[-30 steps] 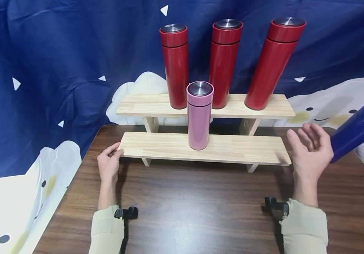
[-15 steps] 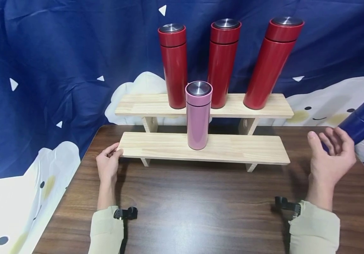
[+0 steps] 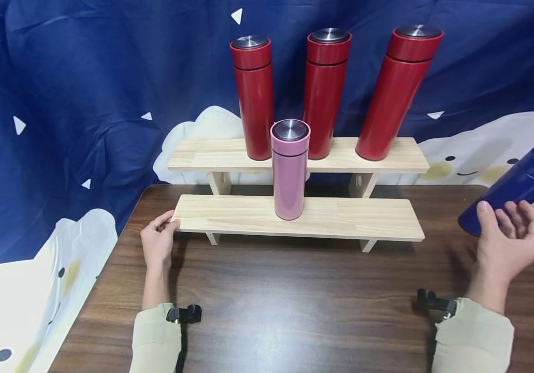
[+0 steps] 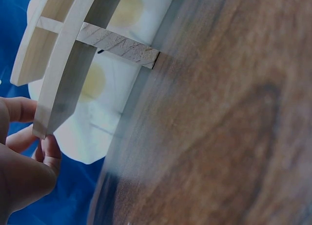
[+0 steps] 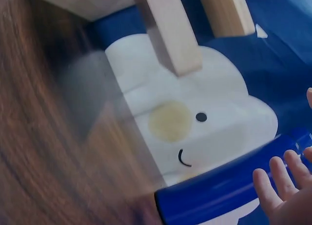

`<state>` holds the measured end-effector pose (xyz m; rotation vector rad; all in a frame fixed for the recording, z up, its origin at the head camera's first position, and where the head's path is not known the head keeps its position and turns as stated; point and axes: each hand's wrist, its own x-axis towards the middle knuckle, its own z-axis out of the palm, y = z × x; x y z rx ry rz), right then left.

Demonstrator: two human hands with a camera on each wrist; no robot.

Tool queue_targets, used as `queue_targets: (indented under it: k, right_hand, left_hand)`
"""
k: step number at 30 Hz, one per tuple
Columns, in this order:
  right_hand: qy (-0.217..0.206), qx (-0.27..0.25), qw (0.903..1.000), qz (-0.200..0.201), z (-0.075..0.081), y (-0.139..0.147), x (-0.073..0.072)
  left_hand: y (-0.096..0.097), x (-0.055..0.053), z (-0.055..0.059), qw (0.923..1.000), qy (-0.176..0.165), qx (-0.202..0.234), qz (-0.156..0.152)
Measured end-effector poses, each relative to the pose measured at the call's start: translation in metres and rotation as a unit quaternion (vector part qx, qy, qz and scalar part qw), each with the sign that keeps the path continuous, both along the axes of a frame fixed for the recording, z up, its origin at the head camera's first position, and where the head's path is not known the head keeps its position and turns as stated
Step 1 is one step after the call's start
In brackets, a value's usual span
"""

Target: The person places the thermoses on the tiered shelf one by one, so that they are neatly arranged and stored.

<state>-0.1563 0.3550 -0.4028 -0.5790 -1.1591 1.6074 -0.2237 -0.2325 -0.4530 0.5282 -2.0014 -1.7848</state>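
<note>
At the left end of a two-tier wooden shelf (image 3: 229, 212), my left hand (image 3: 157, 243) pinches the corner of the lower board between thumb and fingers. The left wrist view has this board end (image 4: 53, 98) between the fingertips. A blue vacuum flask (image 3: 514, 189) stands on the table at the right, seen slanted in the head view. My right hand (image 3: 511, 243), fingers spread and lightly bent, is right in front of the flask and overlaps it. Its fingers (image 5: 265, 186) show against the blue flask (image 5: 209, 186) in the right wrist view, not wrapped round it.
On the lower board stands a pink flask (image 3: 290, 176). Along the upper board are three taller red flasks, at left (image 3: 255, 103), middle (image 3: 326, 98) and right (image 3: 397, 98). The dark wooden table (image 3: 285, 295) ends against a blue curtain (image 3: 108, 93) with white clouds.
My right hand has moved right, from beside the shelf's right end across to the front of the blue flask. The left hand stays at the board's corner.
</note>
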Motion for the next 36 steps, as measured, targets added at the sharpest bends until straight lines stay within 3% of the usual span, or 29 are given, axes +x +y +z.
queue_targets:
  k: [9,15,23,36]
  right_hand:
    - [-0.010,-0.030,0.9990,-0.032,-0.010,0.014,0.001]
    - [-0.036,-0.059,0.9958,-0.059,-0.004,0.016,0.003]
    - [-0.085,-0.110,0.9900,-0.025,-0.019,0.044,-0.016]
    - [-0.050,-0.152,0.9868,0.026,-0.039,0.064,-0.036]
  left_hand:
    - [0.003,0.001,0.001,0.9999,0.000,0.000,-0.012]
    - [0.002,0.001,-0.001,1.0000,0.002,0.004,-0.005]
    - [-0.003,0.001,-0.002,0.9999,0.003,0.010,0.004]
    - [-0.003,0.000,0.000,1.0000,0.001,0.006,0.001]
